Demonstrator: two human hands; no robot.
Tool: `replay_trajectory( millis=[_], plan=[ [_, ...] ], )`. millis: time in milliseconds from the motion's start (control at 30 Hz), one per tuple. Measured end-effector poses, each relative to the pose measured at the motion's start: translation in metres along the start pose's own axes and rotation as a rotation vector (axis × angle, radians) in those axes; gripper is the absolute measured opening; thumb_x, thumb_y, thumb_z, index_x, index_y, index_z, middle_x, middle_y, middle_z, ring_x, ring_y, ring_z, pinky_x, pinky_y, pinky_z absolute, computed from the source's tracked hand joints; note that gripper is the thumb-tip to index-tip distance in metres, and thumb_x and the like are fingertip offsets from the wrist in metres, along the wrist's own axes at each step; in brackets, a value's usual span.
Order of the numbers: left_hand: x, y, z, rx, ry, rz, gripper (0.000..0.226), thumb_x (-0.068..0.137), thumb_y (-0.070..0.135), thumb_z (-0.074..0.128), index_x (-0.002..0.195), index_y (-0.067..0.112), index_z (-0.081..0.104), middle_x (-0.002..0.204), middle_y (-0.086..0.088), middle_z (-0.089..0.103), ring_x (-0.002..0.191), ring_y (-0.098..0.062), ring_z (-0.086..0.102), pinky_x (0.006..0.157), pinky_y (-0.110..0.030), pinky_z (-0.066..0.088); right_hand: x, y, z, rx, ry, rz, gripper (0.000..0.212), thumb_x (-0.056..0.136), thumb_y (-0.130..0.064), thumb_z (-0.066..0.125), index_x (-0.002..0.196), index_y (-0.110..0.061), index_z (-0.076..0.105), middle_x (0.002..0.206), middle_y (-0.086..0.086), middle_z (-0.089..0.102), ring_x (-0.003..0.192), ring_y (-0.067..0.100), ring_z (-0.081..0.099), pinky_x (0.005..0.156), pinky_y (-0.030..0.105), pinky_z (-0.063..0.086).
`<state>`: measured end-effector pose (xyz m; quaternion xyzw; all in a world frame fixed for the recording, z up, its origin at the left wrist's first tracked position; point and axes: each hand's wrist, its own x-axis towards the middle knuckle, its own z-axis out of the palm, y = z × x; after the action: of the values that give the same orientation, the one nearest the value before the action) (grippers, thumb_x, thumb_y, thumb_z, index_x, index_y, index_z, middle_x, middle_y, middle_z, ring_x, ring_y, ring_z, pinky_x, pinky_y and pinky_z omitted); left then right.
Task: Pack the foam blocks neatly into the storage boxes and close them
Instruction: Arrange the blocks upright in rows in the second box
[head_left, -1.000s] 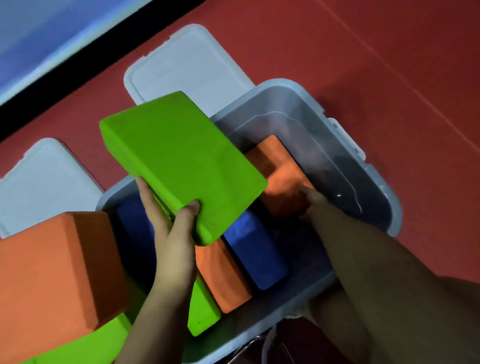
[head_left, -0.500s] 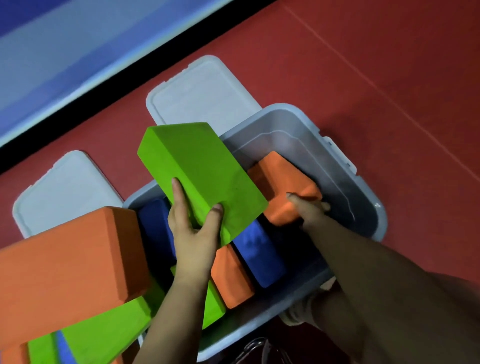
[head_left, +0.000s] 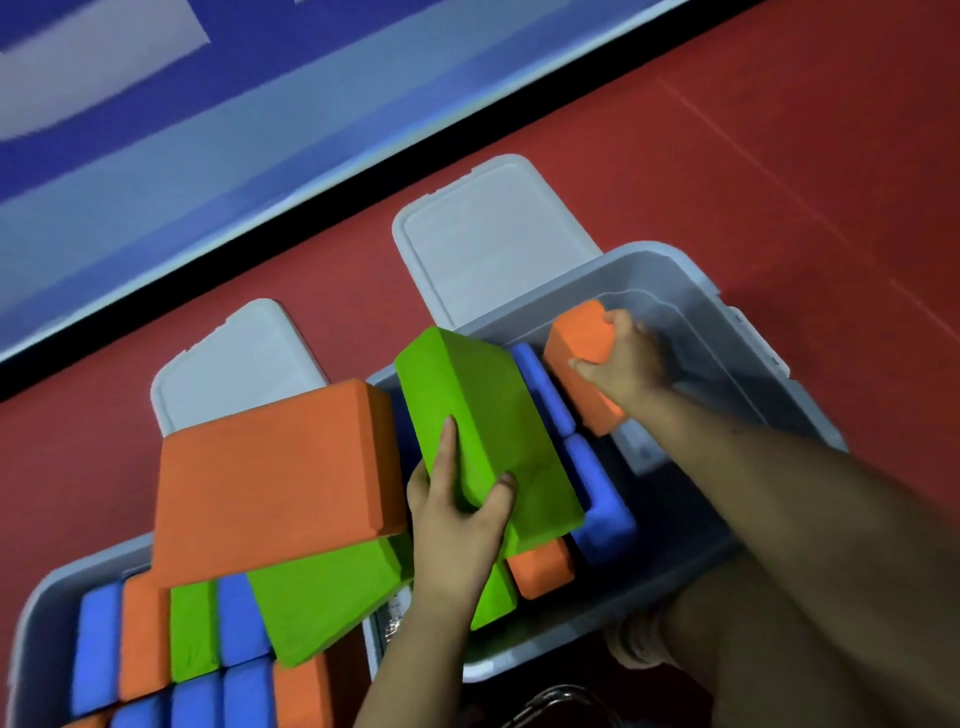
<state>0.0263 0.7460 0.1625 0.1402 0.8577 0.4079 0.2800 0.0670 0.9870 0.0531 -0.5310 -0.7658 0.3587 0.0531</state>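
Note:
My left hand (head_left: 457, 514) grips a green foam block (head_left: 493, 431) tilted over the right grey storage box (head_left: 727, 332). Deeper in that box, my right hand (head_left: 623, 364) grips an orange block (head_left: 582, 343) near the far wall. Blue blocks (head_left: 597, 488), another orange block (head_left: 540, 571) and a green one stand on edge under the held green block. The left storage box (head_left: 31, 623) holds several blue, orange and green blocks on edge, with a large orange block (head_left: 270, 483) and a green block (head_left: 322, 608) lying loose on top.
Two grey lids lie on the red floor behind the boxes, one (head_left: 488, 244) behind the right box and one (head_left: 234, 364) behind the left. A black strip and a blue-and-white wall run along the far side. The right box's far right part holds no blocks.
My view has shifted so the left box shows. My right hand has lifted the orange block toward the right box's far wall. My left hand has lowered the green block over the blocks.

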Motion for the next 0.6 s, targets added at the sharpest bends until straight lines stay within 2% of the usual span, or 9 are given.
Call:
replay_trajectory(
  millis=[100,200,267,467,600],
  plan=[
    [-0.003,-0.008,-0.001,0.014,-0.022,0.005,0.078,0.08,0.029,0.072,0.133,0.063,0.025,0.143,0.001,0.03,0.131,-0.006,0.036,0.112,-0.027,0.03,0.006,-0.005,0.018,0.025,0.016,0.022,0.073,0.068,-0.039,0.079,0.129,-0.018,0.044,0.124,0.016,0.05,0.117,0.037,0.047,0.093,0.044,0.042],
    [0.0,-0.011,0.003,0.033,-0.055,0.042,0.079,0.082,0.028,0.071,0.132,0.064,0.022,0.139,0.003,0.029,0.123,0.002,0.034,0.103,-0.012,0.024,0.008,-0.002,0.032,0.002,-0.018,0.015,0.075,0.068,-0.039,0.08,0.129,-0.016,0.041,0.127,0.017,0.046,0.118,0.038,0.045,0.095,0.047,0.044],
    [0.0,-0.014,0.006,0.055,-0.064,0.059,0.079,0.082,0.028,0.07,0.132,0.065,0.021,0.138,0.006,0.027,0.129,0.003,0.027,0.101,-0.007,0.019,0.007,0.006,0.044,-0.019,-0.076,0.023,0.077,0.072,-0.038,0.078,0.133,-0.016,0.038,0.131,0.019,0.042,0.12,0.04,0.042,0.098,0.047,0.042],
    [0.002,-0.015,0.004,0.026,-0.077,0.064,0.079,0.083,0.029,0.07,0.131,0.069,0.021,0.142,0.006,0.025,0.139,-0.005,0.024,0.11,-0.022,0.026,0.01,0.008,0.054,-0.04,-0.158,0.054,0.071,0.084,-0.042,0.064,0.142,-0.02,0.029,0.138,0.018,0.039,0.126,0.04,0.039,0.1,0.046,0.039],
    [0.0,-0.009,0.002,-0.016,-0.069,0.042,0.077,0.083,0.029,0.07,0.131,0.066,0.024,0.147,0.004,0.026,0.14,-0.006,0.025,0.106,-0.018,0.026,0.012,0.012,0.047,0.021,-0.198,0.035,0.06,0.09,-0.036,0.056,0.142,-0.02,0.031,0.141,0.02,0.036,0.129,0.041,0.036,0.108,0.046,0.033]
  ],
)
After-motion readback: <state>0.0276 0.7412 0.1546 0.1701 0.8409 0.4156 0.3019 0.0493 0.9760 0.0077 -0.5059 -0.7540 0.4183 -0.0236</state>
